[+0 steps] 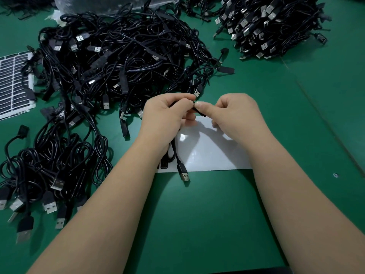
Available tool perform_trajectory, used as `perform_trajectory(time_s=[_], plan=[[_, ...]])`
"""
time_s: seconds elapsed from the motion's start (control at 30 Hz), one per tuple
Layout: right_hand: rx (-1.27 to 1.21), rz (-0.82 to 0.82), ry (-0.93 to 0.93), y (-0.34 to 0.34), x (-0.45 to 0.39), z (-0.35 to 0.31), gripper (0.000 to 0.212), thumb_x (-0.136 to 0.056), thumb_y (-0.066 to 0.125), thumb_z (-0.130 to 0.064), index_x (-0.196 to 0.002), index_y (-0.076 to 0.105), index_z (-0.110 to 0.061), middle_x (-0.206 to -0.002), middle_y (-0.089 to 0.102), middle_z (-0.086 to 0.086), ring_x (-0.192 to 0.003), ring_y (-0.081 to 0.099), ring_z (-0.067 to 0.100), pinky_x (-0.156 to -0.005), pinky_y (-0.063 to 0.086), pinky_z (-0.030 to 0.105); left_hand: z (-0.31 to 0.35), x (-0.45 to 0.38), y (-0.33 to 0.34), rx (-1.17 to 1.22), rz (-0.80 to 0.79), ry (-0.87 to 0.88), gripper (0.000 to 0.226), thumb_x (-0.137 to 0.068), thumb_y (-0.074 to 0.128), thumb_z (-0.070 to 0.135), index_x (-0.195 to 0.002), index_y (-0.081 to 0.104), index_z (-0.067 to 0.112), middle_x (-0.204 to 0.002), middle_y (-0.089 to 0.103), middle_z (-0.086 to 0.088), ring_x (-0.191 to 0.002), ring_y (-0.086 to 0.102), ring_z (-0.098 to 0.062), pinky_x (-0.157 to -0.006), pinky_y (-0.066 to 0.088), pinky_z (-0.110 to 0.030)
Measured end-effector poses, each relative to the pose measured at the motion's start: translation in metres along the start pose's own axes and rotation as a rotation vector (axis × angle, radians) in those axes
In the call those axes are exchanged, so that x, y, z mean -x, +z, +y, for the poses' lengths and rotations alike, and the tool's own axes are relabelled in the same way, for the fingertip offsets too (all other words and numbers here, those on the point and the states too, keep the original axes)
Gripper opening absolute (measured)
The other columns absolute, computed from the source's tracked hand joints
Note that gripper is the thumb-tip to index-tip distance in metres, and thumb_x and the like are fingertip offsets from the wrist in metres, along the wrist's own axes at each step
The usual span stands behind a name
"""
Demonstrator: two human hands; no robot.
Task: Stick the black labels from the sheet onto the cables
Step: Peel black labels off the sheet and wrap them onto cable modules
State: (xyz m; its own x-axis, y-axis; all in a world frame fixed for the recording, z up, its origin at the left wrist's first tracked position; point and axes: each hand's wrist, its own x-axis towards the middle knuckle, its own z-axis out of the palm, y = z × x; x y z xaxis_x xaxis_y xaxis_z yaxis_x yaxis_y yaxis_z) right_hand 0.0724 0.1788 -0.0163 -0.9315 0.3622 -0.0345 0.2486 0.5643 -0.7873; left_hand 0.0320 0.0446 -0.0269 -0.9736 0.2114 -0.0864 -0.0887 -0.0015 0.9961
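green matting covers the work table [217, 214]. both hands are raised just above a white label sheet [213, 153] that lies flat near the middle of the table.

left hand [166, 113]: fingers curled, grasping a black cable [176, 155]. the cable runs down from under this hand across the left part of the sheet and ends in a usb plug [184, 176] resting at the sheet's near edge.

right hand [235, 113]: fingers curled, thumb and forefinger pinching the same cable at a short black section [200, 112] between the two hands. whether this section is a label being wrapped on cannot be told; it is small and partly hidden by the fingertips. the two hands nearly touch at this point.

label sheet: mostly bare and glossy. a few black labels [164, 165] show at its near left corner, partly covered by the left forearm.

surroundings: large tangled heap of black usb cables [122, 56] beyond and to the left of the hands. a second group of coiled cables [49, 165] at the near left. a third, denser pile of cables with plugs [276, 26] at the far right. another sheet of black labels [13, 84] at the left edge, partly under the heap. a clear plastic bag [102, 4] at the far edge behind the heap.
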Motion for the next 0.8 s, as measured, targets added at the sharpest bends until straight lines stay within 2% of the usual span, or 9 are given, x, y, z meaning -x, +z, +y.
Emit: perform_trajectory(time_s=[0.07,0.17,0.23,0.33,0.47,0.53,0.57,0.63,0.8], plan=[[-0.071,0.021,0.016,0.0010,-0.0003,0.0003,0.056,-0.086,0.061,-0.052,-0.068,0.055,0.001,-0.078,0.067,0.022,-0.059,0.048,0.017,-0.061,0.045,0.033,0.0017,-0.0002,-0.0016,0.077,0.010,-0.014,0.023,-0.087,0.059,-0.001,-0.078,0.074,0.014,-0.064,0.069,-0.002,-0.056,0.061,-0.010,-0.055,0.053,-0.020],[-0.333,0.075,0.114,0.0000,-0.0034,0.0007,0.047,-0.094,0.054,-0.044,-0.064,0.058,-0.009,-0.058,0.060,-0.001,-0.046,0.053,0.007,-0.056,0.051,0.030,0.0031,-0.0003,-0.0023,0.141,0.036,-0.028,0.020,-0.089,0.059,-0.001,-0.082,0.073,0.012,-0.061,0.067,0.000,-0.056,0.062,-0.012,-0.056,0.054,-0.021],[-0.360,0.072,0.092,0.0005,-0.0025,0.0011,0.037,-0.094,0.055,-0.040,-0.072,0.062,-0.012,-0.065,0.061,-0.006,-0.049,0.055,0.006,-0.055,0.051,0.028,0.0036,-0.0004,-0.0021,0.156,0.054,-0.023,0.020,-0.089,0.060,-0.001,-0.082,0.073,0.012,-0.062,0.066,0.000,-0.056,0.062,-0.012,-0.057,0.054,-0.021],[-0.254,0.038,-0.089,0.0021,0.0030,0.0008,0.013,-0.087,0.065,-0.038,-0.088,0.066,-0.026,-0.081,0.065,-0.011,-0.067,0.062,0.007,-0.061,0.054,0.024,0.0040,-0.0010,-0.0023,0.170,0.070,-0.018,0.018,-0.088,0.061,-0.001,-0.083,0.073,0.012,-0.063,0.067,-0.002,-0.056,0.062,-0.011,-0.058,0.055,-0.021],[-0.036,0.105,-0.249,0.0050,0.0061,0.0000,0.029,-0.079,0.075,-0.039,-0.104,0.068,-0.028,-0.090,0.061,-0.015,-0.073,0.058,0.003,-0.072,0.050,0.021,0.0036,-0.0013,-0.0043,0.190,0.076,-0.021,0.016,-0.089,0.061,0.000,-0.087,0.073,0.011,-0.064,0.068,-0.001,-0.058,0.064,-0.010,-0.059,0.055,-0.021],[-0.104,0.130,-0.185,0.0042,0.0062,-0.0009,0.018,-0.080,0.075,-0.038,-0.093,0.069,-0.028,-0.081,0.063,-0.016,-0.071,0.060,0.004,-0.072,0.053,0.028,0.0034,-0.0012,-0.0052,0.207,0.061,-0.012,0.016,-0.090,0.062,0.002,-0.090,0.072,0.014,-0.072,0.070,-0.002,-0.063,0.066,-0.009,-0.060,0.054,-0.021],[-0.145,0.139,-0.138,0.0033,0.0051,0.0000,0.010,-0.081,0.074,-0.038,-0.084,0.069,-0.030,-0.072,0.064,-0.016,-0.067,0.060,0.003,-0.069,0.052,0.026,0.0034,-0.0011,-0.0053,0.211,0.044,-0.007,0.016,-0.091,0.062,0.004,-0.091,0.072,0.016,-0.077,0.071,-0.002,-0.067,0.067,-0.009,-0.060,0.054,-0.021],[-0.203,0.151,-0.074,0.0015,0.0030,0.0018,0.015,-0.083,0.071,-0.038,-0.071,0.066,-0.032,-0.058,0.064,-0.018,-0.057,0.057,-0.002,-0.060,0.046,0.015,0.0033,-0.0003,-0.0050,0.186,0.003,0.004,0.018,-0.092,0.061,0.006,-0.092,0.071,0.021,-0.084,0.071,0.000,-0.074,0.068,-0.008,-0.061,0.053,-0.020],[-0.456,0.164,0.109,0.0004,0.0024,0.0016,0.020,-0.084,0.072,-0.028,-0.065,0.071,-0.022,-0.067,0.071,-0.005,-0.044,0.052,0.000,-0.041,0.040,0.015,0.0024,0.0038,-0.0003,0.048,-0.041,0.061,0.012,-0.087,0.068,0.011,-0.085,0.071,0.022,-0.073,0.069,0.009,-0.075,0.066,-0.004,-0.061,0.053,-0.019]])
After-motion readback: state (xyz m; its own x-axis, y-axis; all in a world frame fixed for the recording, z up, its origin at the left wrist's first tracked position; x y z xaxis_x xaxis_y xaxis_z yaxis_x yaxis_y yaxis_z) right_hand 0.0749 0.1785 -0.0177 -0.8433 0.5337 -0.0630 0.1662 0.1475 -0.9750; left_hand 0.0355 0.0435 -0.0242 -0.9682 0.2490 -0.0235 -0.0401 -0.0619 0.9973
